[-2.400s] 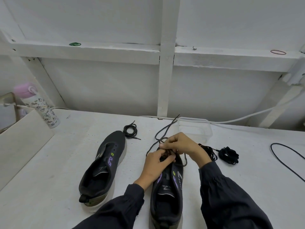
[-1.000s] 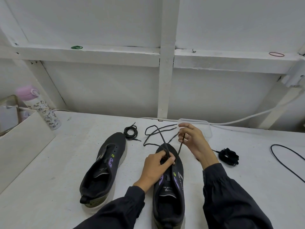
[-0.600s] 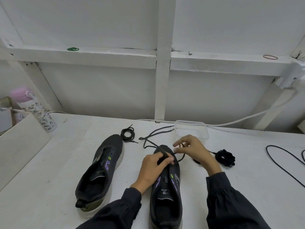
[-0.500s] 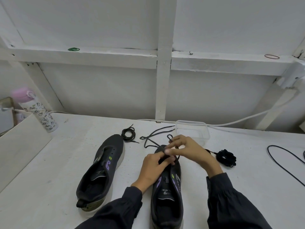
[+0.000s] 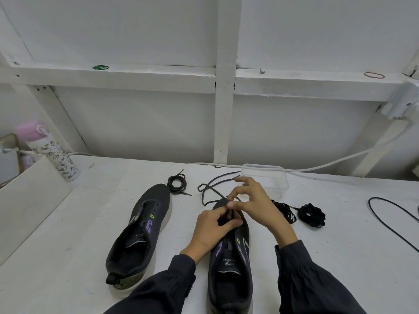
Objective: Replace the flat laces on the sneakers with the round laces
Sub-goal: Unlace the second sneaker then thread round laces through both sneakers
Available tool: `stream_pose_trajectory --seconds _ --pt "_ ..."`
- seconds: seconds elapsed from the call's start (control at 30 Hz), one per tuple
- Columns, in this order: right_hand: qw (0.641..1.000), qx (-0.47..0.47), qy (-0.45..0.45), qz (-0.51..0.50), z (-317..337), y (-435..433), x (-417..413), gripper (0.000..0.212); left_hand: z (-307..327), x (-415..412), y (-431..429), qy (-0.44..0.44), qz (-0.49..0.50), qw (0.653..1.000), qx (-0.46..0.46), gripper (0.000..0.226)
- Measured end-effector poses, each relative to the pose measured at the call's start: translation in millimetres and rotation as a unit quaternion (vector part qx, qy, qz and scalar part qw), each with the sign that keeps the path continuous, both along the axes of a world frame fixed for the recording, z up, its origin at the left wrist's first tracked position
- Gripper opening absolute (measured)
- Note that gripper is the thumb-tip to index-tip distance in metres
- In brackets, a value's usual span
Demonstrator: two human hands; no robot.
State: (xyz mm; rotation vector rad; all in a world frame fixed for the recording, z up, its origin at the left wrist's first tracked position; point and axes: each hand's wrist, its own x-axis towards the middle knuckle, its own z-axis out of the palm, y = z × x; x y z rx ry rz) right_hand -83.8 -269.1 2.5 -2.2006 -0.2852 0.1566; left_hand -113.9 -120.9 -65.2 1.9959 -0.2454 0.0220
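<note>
Whereas your right hand (image 5: 256, 205) was lifted beyond the toe of the worked sneaker (image 5: 231, 259) one second ago, pulling the lace (image 5: 209, 189) out long, it has now come back down onto the front eyelets of that sneaker. Its thumb and first finger pinch the lace just above the toe, and the other fingers (image 5: 248, 180) stand spread and free. Your left hand (image 5: 213, 227) has not left its place. Its fingers are curled on the eyelet row of the same sneaker and pinch the lace there, touching the right hand. The loose part of the lace lies in loops on the bench (image 5: 68, 245) just beyond the toe.

I judge this means one pull is finished and you are starting the next pass, still at the lowest holes, so this sneaker is at an early point. Your fingers hide the eyelet, so the tip is probably entering it, but I cannot tell this surely. The second sneaker (image 5: 142, 227), to the left of the worked one, has bare eyelets. A coiled lace (image 5: 176, 183) lies beyond and left of the worked sneaker's toe, and dark lace bundles (image 5: 311, 215) lie to its right.
</note>
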Motion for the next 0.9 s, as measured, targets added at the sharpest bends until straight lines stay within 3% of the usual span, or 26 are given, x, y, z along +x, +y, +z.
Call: stream_pose_trajectory --seconds 0.13,0.27,0.6,0.73,0.9 --pt "0.994 0.093 0.048 -0.015 1 6 -5 0.017 -7 4 1 -0.002 0.017 0.999 0.027 0.029" --pt "0.978 0.188 0.067 -0.053 10 14 -4 0.019 -4 5 0 -0.008 -0.009 0.999 0.030 0.018" --pt "0.967 0.239 0.080 -0.039 17 15 2 0.015 -7 2 -3 -0.020 -0.025 0.998 -0.053 0.021" --pt "0.965 0.248 0.087 -0.023 20 9 3 0.013 -12 4 -3 -0.077 -0.004 0.996 -0.043 0.046" --pt "0.962 0.259 0.081 -0.026 22 11 2 0.011 -17 5 -3 -0.017 -0.002 0.997 -0.070 0.058"
